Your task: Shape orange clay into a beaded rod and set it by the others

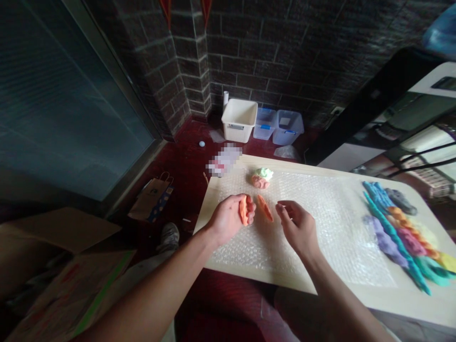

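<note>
My left hand (231,214) is curled round an orange piece of modelling clay (244,211), part of it hidden by the fingers. Between my two hands a second, elongated orange clay piece (265,208) lies slanted over the bubble wrap (313,199). To its right, my right hand (298,225) has thumb and forefinger pinched together. No object shows between those fingertips, and they stand slightly apart from the slanted piece. Beyond the hands sits a lump of pale green and brownish-pink clay (261,178).
Coloured clay strips and lumps, including a teal twist (395,242) and a purple lump (386,241), lie on the table's (377,297) right side. Plastic bins (239,121) stand by the brick wall. A paper bag (149,197) and an open cardboard box (71,280) are at left.
</note>
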`<state>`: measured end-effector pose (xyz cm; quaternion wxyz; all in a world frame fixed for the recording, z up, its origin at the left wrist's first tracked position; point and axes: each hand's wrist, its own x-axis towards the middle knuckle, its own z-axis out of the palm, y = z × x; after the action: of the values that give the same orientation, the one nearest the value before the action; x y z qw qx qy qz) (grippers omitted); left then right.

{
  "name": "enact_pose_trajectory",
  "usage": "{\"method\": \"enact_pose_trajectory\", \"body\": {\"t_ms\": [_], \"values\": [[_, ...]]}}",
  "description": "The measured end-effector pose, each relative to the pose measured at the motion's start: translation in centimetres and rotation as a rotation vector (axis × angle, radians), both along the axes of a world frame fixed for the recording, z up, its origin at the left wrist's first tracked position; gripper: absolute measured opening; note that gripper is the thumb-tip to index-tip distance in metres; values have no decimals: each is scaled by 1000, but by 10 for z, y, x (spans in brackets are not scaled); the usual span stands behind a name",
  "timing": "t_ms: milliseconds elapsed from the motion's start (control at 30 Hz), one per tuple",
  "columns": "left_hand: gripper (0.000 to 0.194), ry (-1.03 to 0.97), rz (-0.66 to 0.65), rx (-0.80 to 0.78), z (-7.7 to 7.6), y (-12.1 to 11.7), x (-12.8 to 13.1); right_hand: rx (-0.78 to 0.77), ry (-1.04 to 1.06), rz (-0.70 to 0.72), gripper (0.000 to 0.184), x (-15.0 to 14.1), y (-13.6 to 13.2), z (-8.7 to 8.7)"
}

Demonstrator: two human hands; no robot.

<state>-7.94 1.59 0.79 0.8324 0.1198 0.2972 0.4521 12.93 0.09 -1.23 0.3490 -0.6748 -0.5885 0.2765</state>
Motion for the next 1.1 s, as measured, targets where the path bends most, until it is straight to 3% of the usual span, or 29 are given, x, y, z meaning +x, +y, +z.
{"method": "enact_pose_trajectory", "body": {"t_ms": [100, 300, 567, 700, 800, 933, 1033, 1100], "values": [[25, 46, 14, 18, 0, 0, 2, 1, 108, -31, 46, 3, 4, -2], [64, 135, -45, 48, -1, -1, 2, 1, 165, -9, 41, 4, 4, -7], [70, 303, 38, -51, 9, -2, 9, -24, 194, 1, 41, 5, 4, -6], [72, 246, -61, -32, 4, -4, 11, 28, 159, 22, 42, 0, -4, -1], [71, 213, -193, 30, -6, -10, 15, 84, 193, 149, 39, -10, -13, 6], [60, 322, -291, 268, -22, -21, 25, 80, 220, 339, 36, -20, -20, 11], [35, 373, -300, 409, -26, -25, 25, 91, 231, 360, 28, -18, -18, 8], [21, 408, -346, 458, -23, -25, 22, 71, 345, 334, 23, -15, -15, 5]]}}
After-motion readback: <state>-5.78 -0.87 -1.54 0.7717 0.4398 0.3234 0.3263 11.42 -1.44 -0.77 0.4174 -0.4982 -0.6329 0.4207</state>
